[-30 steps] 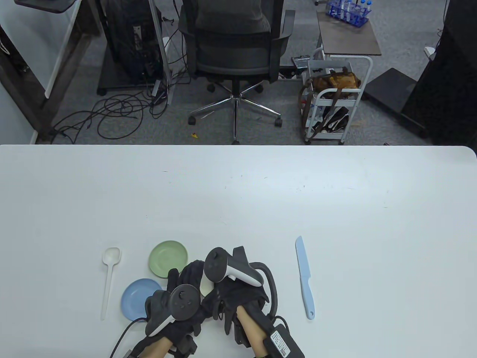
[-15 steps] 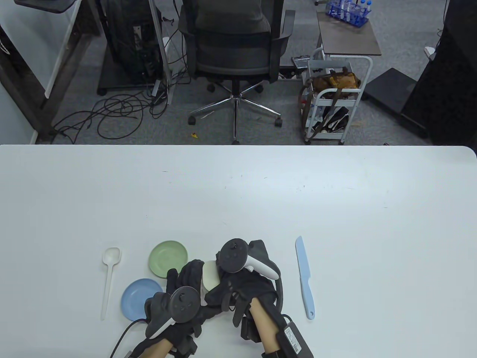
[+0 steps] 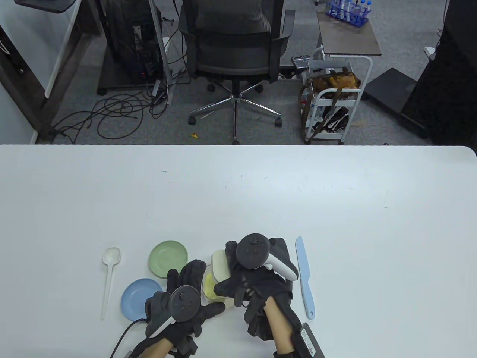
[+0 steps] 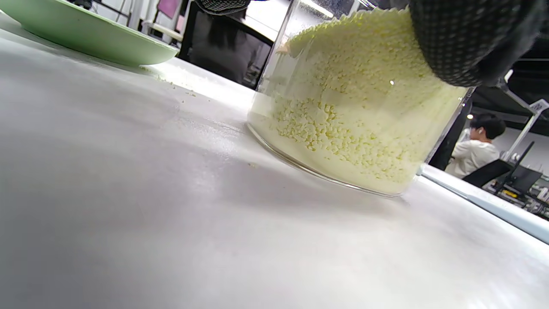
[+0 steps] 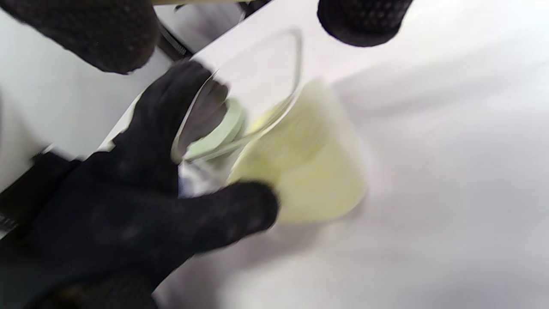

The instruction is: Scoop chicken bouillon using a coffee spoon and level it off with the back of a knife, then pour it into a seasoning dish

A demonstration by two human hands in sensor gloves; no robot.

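White table (image 3: pixel 261 194), office floor with a chair (image 3: pixel 233 41) and cart (image 3: pixel 333 93) behind. No readable writing on any item; the label on the right forearm unit is too small to read. Left hand (image 3: pixel 186 294) wraps a clear jar (image 4: pixel 356 116) of yellow bouillon granules near the front edge. Right hand (image 3: pixel 253 279) holds the pale lid (image 3: pixel 220 265) lifted off, at the jar's 1 o'clock. Hands hide most of the jar from above. Spoon (image 3: pixel 109 278) lies at 9 o'clock, knife (image 3: pixel 305 278) at 3, green dish (image 3: pixel 167 258) at 11, blue dish (image 3: pixel 138 298) partly covered by the left hand.

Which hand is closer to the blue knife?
Right. The right hand, holding the jar's lid, is just left of the knife; the left hand grips the jar farther left.
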